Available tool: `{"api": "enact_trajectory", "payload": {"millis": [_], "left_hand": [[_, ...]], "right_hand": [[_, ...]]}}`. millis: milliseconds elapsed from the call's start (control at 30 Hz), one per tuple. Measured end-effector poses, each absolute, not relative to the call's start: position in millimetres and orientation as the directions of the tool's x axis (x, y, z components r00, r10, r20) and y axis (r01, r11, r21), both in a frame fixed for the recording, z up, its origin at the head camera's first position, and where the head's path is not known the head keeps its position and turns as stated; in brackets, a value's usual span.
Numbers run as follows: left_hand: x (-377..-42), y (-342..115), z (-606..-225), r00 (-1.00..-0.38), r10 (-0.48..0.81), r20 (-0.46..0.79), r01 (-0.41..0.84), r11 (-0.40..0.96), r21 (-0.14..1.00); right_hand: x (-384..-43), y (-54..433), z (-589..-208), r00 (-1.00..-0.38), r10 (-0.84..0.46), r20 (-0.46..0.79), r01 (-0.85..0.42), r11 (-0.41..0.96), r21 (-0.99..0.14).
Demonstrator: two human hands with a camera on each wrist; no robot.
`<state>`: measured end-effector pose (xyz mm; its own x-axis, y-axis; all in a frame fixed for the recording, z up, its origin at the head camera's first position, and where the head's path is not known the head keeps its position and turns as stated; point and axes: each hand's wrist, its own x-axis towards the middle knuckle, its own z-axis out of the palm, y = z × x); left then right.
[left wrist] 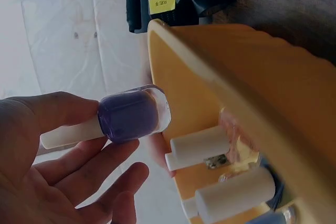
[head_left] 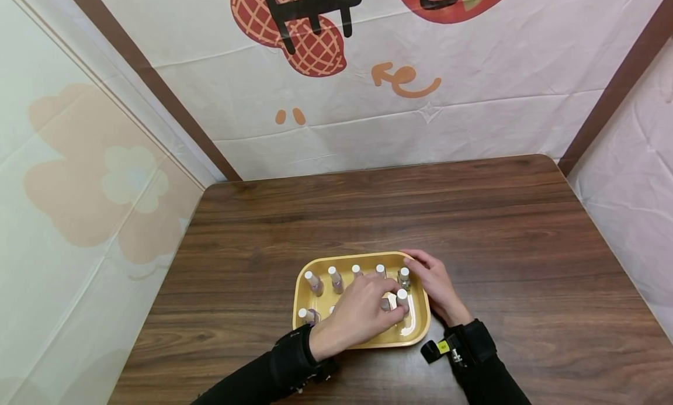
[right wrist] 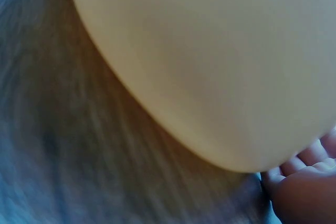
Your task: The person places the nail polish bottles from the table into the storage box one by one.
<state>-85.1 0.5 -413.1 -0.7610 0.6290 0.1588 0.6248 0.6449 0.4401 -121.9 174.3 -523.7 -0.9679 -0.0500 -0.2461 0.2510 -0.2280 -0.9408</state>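
My left hand (head_left: 360, 311) is over the right half of a yellow tray (head_left: 347, 256). Between thumb and fingers it pinches a nail polish bottle (left wrist: 131, 114) with purple polish, by its white cap; the left wrist view shows it lying sideways in the picture. At the tray's right end, my right hand (head_left: 440, 285) holds the rim near the far corner. Other white-capped nail polish bottles stand in the tray, among them a far-row bottle (head_left: 336, 281) and a near-left bottle (head_left: 308, 317). My left hand hides part of the near row.
The tray stands on a brown wood-grain table (head_left: 368, 212), close to its near side. Behind the table hangs a white printed cloth (head_left: 473, 101). A pale panel with a flower print (head_left: 94, 177) rises on the left. Each wrist wears a black strap.
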Motion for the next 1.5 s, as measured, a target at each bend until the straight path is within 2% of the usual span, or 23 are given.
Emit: {"api": "enact_trajectory", "payload": {"millis": [900,1500], "left_hand": [[-78.3,14.7,-443.2,-0.779,0.607,0.156,0.623,0.726,0.291],[-81.8,20.2,-455.9,-0.788,0.593,0.165,0.614,0.742,0.27]], "right_hand": [[-122.7,175.0,-523.5,-0.966,-0.054,-0.251,0.257,-0.227,-0.939],[-122.5,175.5,-522.3,-0.965,-0.044,-0.258,0.261,-0.202,-0.944]]}}
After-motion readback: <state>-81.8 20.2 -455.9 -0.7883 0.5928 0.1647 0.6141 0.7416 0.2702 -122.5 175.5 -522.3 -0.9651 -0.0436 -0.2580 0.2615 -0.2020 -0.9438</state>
